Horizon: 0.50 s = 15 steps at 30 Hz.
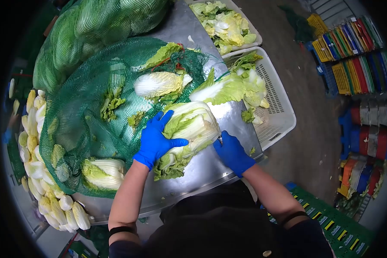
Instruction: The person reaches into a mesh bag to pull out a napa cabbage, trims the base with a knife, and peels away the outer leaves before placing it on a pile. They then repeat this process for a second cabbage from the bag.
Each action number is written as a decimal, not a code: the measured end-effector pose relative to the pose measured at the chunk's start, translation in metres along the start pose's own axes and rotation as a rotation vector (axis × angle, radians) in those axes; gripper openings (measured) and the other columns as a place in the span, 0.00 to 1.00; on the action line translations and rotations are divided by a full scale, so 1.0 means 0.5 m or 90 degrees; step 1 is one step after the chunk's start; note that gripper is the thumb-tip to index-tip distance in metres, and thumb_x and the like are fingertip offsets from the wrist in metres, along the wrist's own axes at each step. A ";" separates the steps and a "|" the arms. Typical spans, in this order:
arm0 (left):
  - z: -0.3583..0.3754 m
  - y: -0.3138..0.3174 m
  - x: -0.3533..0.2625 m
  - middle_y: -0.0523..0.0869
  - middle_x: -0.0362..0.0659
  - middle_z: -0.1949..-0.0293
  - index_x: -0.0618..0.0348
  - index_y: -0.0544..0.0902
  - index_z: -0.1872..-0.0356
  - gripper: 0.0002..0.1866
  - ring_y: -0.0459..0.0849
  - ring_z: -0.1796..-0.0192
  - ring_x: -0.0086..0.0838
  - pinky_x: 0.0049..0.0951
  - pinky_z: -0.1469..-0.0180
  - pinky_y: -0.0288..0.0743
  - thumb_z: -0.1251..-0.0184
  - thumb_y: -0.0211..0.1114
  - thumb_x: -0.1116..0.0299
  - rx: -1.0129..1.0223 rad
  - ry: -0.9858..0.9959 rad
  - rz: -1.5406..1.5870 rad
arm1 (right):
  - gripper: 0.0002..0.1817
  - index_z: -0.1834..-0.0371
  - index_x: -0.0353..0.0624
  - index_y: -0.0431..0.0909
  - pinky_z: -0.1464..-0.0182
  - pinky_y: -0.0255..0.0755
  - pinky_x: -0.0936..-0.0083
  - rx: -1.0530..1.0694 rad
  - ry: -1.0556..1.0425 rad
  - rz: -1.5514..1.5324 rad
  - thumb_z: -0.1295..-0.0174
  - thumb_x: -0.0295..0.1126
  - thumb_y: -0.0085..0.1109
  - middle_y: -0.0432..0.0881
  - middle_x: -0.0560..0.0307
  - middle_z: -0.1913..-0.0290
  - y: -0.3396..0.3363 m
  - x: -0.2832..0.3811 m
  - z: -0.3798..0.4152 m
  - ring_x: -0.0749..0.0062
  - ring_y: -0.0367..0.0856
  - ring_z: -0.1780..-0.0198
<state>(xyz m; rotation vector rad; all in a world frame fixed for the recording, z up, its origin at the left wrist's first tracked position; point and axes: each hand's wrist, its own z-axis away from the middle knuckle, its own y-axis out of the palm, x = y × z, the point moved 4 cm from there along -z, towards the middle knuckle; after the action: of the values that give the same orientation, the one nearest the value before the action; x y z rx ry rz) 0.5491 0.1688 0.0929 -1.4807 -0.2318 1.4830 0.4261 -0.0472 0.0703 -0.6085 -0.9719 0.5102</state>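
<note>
A napa cabbage [195, 124] lies over the metal table, its stem end facing right. My left hand [157, 139], in a blue glove, grips its leafy side with thumb and fingers spread around it. At the stem end, my right hand [234, 152], also blue-gloved, is closed round a small knife [220, 138]; only a bit of metal shows by the fingers. Beyond the cabbage, a loose leaf [221, 90] hangs toward the crate. Another napa cabbage [159, 84] and one more cabbage [103, 174] rest on or in the green mesh sack [73, 124].
Full green mesh sacks [103, 28] lie at the back left. Trimmed cabbages [41, 172] are piled along the left edge. To the right, a white crate [284, 116] and a second crate [256, 36] contain leaves. Racks of coloured crates [352, 51] stand farther right.
</note>
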 end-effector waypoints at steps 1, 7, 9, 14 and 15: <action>0.000 -0.004 0.005 0.68 0.59 0.35 0.51 0.70 0.34 0.54 0.69 0.35 0.52 0.44 0.34 0.64 0.68 0.77 0.36 0.001 -0.004 -0.001 | 0.16 0.63 0.33 0.71 0.66 0.73 0.53 0.017 0.018 -0.009 0.37 0.40 0.52 0.80 0.36 0.72 -0.003 0.008 0.002 0.41 0.80 0.68; -0.011 0.013 0.015 0.69 0.59 0.36 0.51 0.71 0.35 0.53 0.70 0.36 0.52 0.43 0.34 0.64 0.68 0.78 0.38 0.023 0.008 0.049 | 0.17 0.59 0.33 0.71 0.59 0.74 0.56 0.056 0.024 -0.005 0.37 0.40 0.52 0.81 0.33 0.66 0.047 -0.069 -0.045 0.40 0.81 0.60; -0.014 0.006 0.027 0.70 0.59 0.36 0.53 0.71 0.35 0.54 0.70 0.36 0.50 0.42 0.33 0.63 0.70 0.79 0.40 0.030 -0.007 0.093 | 0.17 0.57 0.32 0.70 0.56 0.75 0.55 0.051 -0.013 0.005 0.36 0.39 0.51 0.81 0.33 0.65 0.075 -0.080 -0.076 0.40 0.80 0.58; 0.053 0.007 -0.005 0.71 0.53 0.37 0.61 0.69 0.36 0.53 0.70 0.35 0.44 0.37 0.31 0.61 0.69 0.84 0.53 -0.049 0.054 0.092 | 0.22 0.42 0.39 0.68 0.54 0.74 0.58 -0.015 -0.171 -0.199 0.37 0.36 0.52 0.82 0.35 0.61 0.042 -0.057 -0.061 0.42 0.80 0.54; 0.073 0.005 -0.013 0.70 0.54 0.37 0.58 0.69 0.35 0.54 0.68 0.34 0.46 0.39 0.31 0.60 0.69 0.82 0.49 -0.105 0.088 0.130 | 0.28 0.32 0.44 0.60 0.59 0.74 0.58 -0.031 -0.203 -0.147 0.36 0.35 0.51 0.83 0.38 0.63 0.025 -0.056 -0.056 0.44 0.82 0.59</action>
<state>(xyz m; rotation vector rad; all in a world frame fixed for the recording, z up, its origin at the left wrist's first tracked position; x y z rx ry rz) 0.5157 0.1805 0.1041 -1.7757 -0.1236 1.5428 0.4358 -0.0630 0.0334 -0.4575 -1.3416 0.3839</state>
